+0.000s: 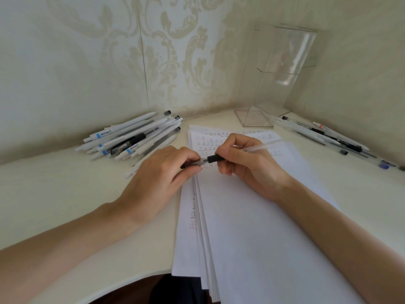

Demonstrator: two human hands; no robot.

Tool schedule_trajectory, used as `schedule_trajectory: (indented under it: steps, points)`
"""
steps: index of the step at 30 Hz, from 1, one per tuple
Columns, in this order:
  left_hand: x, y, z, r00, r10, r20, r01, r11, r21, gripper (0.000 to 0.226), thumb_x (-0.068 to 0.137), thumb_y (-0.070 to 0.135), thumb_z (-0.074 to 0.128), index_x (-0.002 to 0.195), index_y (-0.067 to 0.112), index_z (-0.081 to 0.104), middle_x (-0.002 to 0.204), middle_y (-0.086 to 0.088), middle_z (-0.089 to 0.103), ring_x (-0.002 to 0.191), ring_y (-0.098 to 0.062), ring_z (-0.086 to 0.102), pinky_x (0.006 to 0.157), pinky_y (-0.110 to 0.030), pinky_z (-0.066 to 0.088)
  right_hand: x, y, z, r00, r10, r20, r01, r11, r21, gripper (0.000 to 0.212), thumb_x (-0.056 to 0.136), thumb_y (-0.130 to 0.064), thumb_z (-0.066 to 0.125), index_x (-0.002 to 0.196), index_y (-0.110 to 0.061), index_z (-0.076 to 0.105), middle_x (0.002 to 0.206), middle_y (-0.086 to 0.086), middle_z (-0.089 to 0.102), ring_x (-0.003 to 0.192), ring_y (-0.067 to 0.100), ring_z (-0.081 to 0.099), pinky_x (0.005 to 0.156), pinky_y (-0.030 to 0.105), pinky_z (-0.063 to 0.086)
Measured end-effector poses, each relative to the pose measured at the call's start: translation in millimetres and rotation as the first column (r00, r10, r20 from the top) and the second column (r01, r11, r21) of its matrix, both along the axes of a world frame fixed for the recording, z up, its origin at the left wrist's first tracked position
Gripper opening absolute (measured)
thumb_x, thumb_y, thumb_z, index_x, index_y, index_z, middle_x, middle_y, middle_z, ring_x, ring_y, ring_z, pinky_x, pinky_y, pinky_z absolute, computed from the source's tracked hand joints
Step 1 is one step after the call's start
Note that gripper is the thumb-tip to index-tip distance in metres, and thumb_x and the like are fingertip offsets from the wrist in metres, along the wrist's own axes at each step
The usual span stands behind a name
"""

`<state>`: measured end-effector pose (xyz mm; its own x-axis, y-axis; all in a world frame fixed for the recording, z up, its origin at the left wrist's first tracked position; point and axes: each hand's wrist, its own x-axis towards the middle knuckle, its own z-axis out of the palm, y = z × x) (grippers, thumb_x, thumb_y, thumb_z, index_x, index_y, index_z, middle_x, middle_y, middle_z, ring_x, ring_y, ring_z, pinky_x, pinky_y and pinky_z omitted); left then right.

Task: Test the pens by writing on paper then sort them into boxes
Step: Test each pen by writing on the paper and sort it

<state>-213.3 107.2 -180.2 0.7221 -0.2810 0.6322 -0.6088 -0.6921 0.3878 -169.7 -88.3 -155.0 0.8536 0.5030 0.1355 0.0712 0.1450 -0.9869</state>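
The left hand (157,178) is pinching the tip end of the pen (215,159), the right hand (245,160) is gripping its barrel, and it's lying crosswise between them over the paper (252,216).

both hands meet over the paper (252,216): the right hand (247,163) grips a pen (258,148) by its black grip, the left hand (157,178) pinches its cap (192,165) (clear, dark-tipped); a pen pile (131,139) lies left, more pens (328,139) right beside a clear box (278,80)
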Motion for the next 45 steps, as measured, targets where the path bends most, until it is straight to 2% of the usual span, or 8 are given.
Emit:
schedule_trajectory:
  steps: [10,16,20,25,30,33,37,45]
  points:
    - [4.1,2.8,-7.5,0.993,-0.015,0.121,0.006,0.997,0.072,0.024,0.087,0.026,0.053,0.092,0.005,0.064,0.074,-0.005,0.062,0.07,-0.015,0.053,0.06,-0.03,0.042,-6.5,6.6,-3.8,0.999,0.001,0.05,0.001,0.999,-0.05,0.009,0.073,-0.015,0.068,0.066,-0.011,0.063,0.062,0.01,0.066,0.061,0.02,0.053,0.054,0.021,0.041]
    - [6.5,9.0,2.3,0.98,0.177,0.089,-0.173,0.983,-0.055,0.019,0.088,0.022,0.055,0.099,0.008,0.062,0.084,-0.004,0.063,0.078,-0.016,0.053,0.068,-0.029,0.041,3.0,8.9,-0.5,0.982,-0.056,0.181,0.089,0.979,-0.181,0.025,0.078,-0.024,0.07,0.102,-0.018,0.062,0.087,-0.001,0.071,0.079,0.009,0.061,0.069,0.021,0.044]
    - [8.4,52.9,18.6,0.875,0.454,0.166,-0.438,0.89,-0.126,0.013,0.089,0.011,0.057,0.1,0.005,0.062,0.081,-0.009,0.064,0.075,-0.027,0.054,0.067,-0.029,0.035,12.7,-3.7,-11.4,0.804,-0.072,0.591,0.459,0.707,-0.538,0.018,0.09,-0.032,0.061,0.106,-0.025,0.059,0.093,-0.019,0.06,0.096,0.005,0.049,0.079,0.008,0.032]
    - [12.8,97.3,11.1,0.762,0.642,0.079,-0.644,0.765,-0.001,0.01,0.087,0.005,0.058,0.093,0.006,0.066,0.084,-0.017,0.066,0.08,-0.039,0.056,0.069,-0.042,0.042,22.1,-4.0,-21.1,0.737,-0.008,0.676,0.529,0.629,-0.569,0.021,0.095,-0.03,0.051,0.106,-0.015,0.06,0.096,-0.01,0.057,0.099,0.012,0.046,0.077,0.017,0.029]
    - [17.7,87.3,4.0,0.688,0.725,0.006,-0.724,0.687,0.055,0.03,0.084,0.004,0.057,0.112,0.011,0.064,0.113,-0.013,0.061,0.102,-0.038,0.05,0.084,-0.045,0.035,20.6,-2.3,-22.8,0.686,0.064,0.725,0.547,0.612,-0.571,0.02,0.096,-0.028,0.05,0.103,-0.012,0.06,0.1,-0.004,0.059,0.099,0.015,0.046,0.078,0.017,0.03]
    - [17.3,59.0,11.8,0.815,0.573,0.087,-0.579,0.812,0.068,0.026,0.081,0.005,0.053,0.104,0.008,0.066,0.105,-0.013,0.061,0.095,-0.038,0.053,0.081,-0.045,0.041,18.9,-7.5,-15.3,0.704,0.035,0.71,0.534,0.632,-0.562,0.019,0.097,-0.026,0.049,0.106,-0.014,0.06,0.102,-0.007,0.057,0.102,0.012,0.045,0.077,0.016,0.029]
    - [20.4,-2.3,15.4,0.988,0.15,0.028,-0.152,0.973,0.174,0.031,0.082,0.018,0.042,0.097,0.009,0.067,0.1,-0.006,0.063,0.091,-0.029,0.061,0.08,-0.043,0.049,22.3,-44.1,-1.6,0.68,-0.139,0.72,0.638,0.596,-0.488,0.016,0.096,-0.019,0.051,0.106,-0.012,0.061,0.104,-0.005,0.057,0.101,0.013,0.046,0.075,0.016,0.028]
    - [35.7,-99.0,-3.2,0.942,-0.168,-0.291,0.27,0.895,0.355,0.059,0.086,0.058,0.023,0.134,0.032,0.045,0.145,0.012,0.036,0.131,-0.006,0.029,0.105,-0.02,0.018,30.9,-158.5,-14.3,0.583,-0.373,0.721,0.812,0.243,-0.531,0.025,0.091,-0.003,0.049,0.112,-0.004,0.062,0.121,0.013,0.058,0.119,0.029,0.045,0.093,0.025,0.029]
